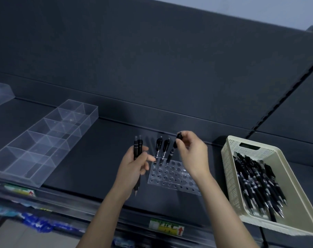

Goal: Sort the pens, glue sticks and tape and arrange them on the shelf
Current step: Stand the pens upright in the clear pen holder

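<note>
A clear pen holder (pixel 173 176) with many round holes lies on the dark shelf (pixel 91 163). Two black pens (pixel 162 149) stand upright in its far left holes. My right hand (pixel 192 154) pinches the top of a third black pen (pixel 173 149), whose tip is at a hole beside them. My left hand (pixel 134 167) grips two black pens (pixel 137 154), tips pointing down toward me. A cream basket (pixel 231 158) on the right holds several more black pens (pixel 257 185).
A clear divided organiser tray (pixel 43 142) lies on the shelf to the left, its compartments holding nothing. Another clear box corner (pixel 0 93) shows at far left. Price labels (pixel 167 228) sit on the shelf's front edge; blue packets (pixel 36 222) lie on the shelf below.
</note>
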